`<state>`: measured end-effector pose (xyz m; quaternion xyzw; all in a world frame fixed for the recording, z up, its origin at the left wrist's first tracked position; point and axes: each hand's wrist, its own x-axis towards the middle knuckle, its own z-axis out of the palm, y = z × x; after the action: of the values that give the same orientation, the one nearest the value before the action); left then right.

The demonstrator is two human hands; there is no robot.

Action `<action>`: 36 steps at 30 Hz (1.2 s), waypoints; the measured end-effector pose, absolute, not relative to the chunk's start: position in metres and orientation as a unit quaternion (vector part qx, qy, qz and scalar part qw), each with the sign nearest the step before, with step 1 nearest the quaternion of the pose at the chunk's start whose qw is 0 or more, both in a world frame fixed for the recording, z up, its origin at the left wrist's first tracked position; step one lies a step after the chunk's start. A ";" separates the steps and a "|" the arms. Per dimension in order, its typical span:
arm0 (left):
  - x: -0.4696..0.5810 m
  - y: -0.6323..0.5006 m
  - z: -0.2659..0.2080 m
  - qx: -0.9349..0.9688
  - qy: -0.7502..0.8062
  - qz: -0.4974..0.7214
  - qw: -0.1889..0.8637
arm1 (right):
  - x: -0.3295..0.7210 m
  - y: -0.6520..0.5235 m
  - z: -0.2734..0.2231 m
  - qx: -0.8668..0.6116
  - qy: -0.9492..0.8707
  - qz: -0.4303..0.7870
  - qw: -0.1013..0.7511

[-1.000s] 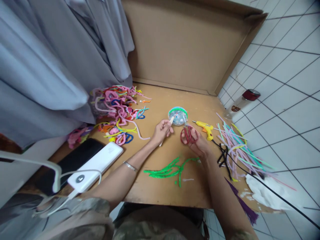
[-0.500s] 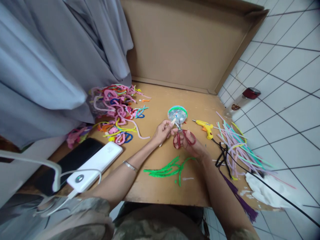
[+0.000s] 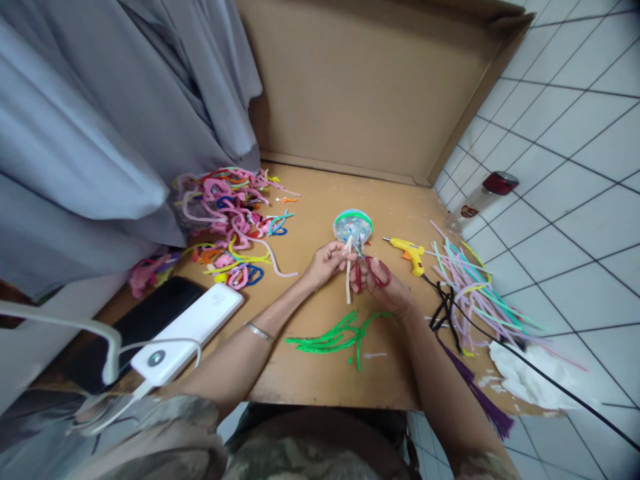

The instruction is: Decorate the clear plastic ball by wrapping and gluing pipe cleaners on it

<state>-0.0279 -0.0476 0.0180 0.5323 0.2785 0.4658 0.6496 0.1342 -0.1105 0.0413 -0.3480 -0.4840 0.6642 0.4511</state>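
Observation:
My left hand (image 3: pixel 326 262) is closed on a cream pipe cleaner (image 3: pixel 349 283), which hangs down from the fingertips toward the table. In my right hand (image 3: pixel 383 283) are red-handled scissors (image 3: pixel 380 272), their blades pointing away from me beside the left fingertips. Whether the blades touch the pipe cleaner I cannot tell. Just beyond both hands sits a round, clear-looking dish (image 3: pixel 353 229) with a green band along its rim and small coloured bits inside. Nearer me, several green pipe cleaners (image 3: pixel 325 341) lie on the table.
A yellow glue gun (image 3: pixel 409 253) lies right of the hands, its black cord trailing right. Loose pastel pipe cleaners (image 3: pixel 465 287) spread beyond it. Tangled pink pieces (image 3: pixel 225 200) heap at left, behind a white power bank (image 3: pixel 190 333). A cardboard panel (image 3: pixel 350 87) stands behind.
The cream pipe cleaner has swung from slanting along my left fingers to hanging almost straight down. The scissors have shifted slightly, and their blades now point more directly away from me.

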 end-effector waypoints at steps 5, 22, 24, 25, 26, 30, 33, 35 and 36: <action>-0.029 -0.046 0.014 0.533 0.283 0.468 0.645 | 0.140 -0.110 0.040 -0.351 -0.486 0.671 0.436; -0.029 -0.044 0.020 0.475 0.276 0.482 0.683 | 0.141 -0.111 0.043 -0.342 -0.475 0.698 0.413; -0.031 -0.042 0.021 0.466 0.286 0.492 0.677 | 0.141 -0.111 0.043 -0.339 -0.470 0.701 0.415; -0.032 -0.041 0.021 0.465 0.290 0.492 0.677 | 0.141 -0.111 0.044 -0.337 -0.470 0.702 0.416; -0.032 -0.041 0.022 0.464 0.292 0.490 0.678 | 0.141 -0.111 0.044 -0.334 -0.471 0.702 0.417; -0.031 -0.044 0.023 0.472 0.288 0.478 0.682 | 0.141 -0.111 0.044 -0.330 -0.475 0.701 0.418; -0.030 -0.045 0.022 0.473 0.287 0.480 0.681 | 0.142 -0.111 0.043 -0.339 -0.476 0.698 0.414; -0.030 -0.045 0.022 0.470 0.284 0.482 0.683 | 0.141 -0.110 0.042 -0.343 -0.477 0.696 0.413; -0.030 -0.045 0.022 0.469 0.281 0.480 0.686 | 0.141 -0.110 0.042 -0.344 -0.478 0.695 0.414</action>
<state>-0.0302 -0.0454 0.0221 0.4689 0.2815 0.4804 0.6857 0.1413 -0.1101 0.0420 -0.3437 -0.4776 0.6948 0.4136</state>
